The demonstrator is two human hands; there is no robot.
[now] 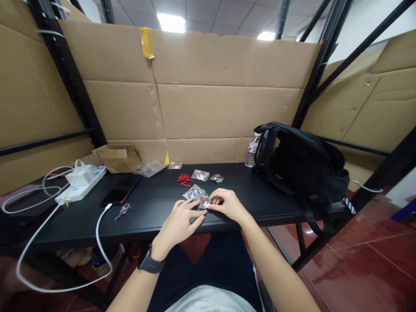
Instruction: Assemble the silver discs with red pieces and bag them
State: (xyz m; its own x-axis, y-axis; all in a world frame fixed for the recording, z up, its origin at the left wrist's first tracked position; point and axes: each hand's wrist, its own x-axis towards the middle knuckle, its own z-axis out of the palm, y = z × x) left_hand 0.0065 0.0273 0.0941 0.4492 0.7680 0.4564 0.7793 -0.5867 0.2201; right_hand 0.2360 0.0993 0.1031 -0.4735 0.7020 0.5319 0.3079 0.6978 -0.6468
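Both forearms are angled in from the bottom corners, so the hands are brought nearly together over the front edge of the black tabletop (156, 212). The left hand (183, 219) is kept palm-down, fingers mostly straightened and loosely spread, thumb stuck out lower down. Its fingertips are laid at a small clear packet (204, 204), but whether anything's really being gripped by them can't be told. A smartwatch (151, 261) is worn on that wrist.

The right hand (226, 205) is turned palm-in, fingers curled, with the packet's right side pinched between thumb and fingertips, pretty much closed up. Something red can be seen at the packet, too tiny to be made out properly. So the packet is sat right between the hands, just in front of a crinkled clear bag (196, 192). Behind that, red pieces (184, 178), a flat plastic pouch (200, 175) and shiny metal discs (216, 178) are spread out.
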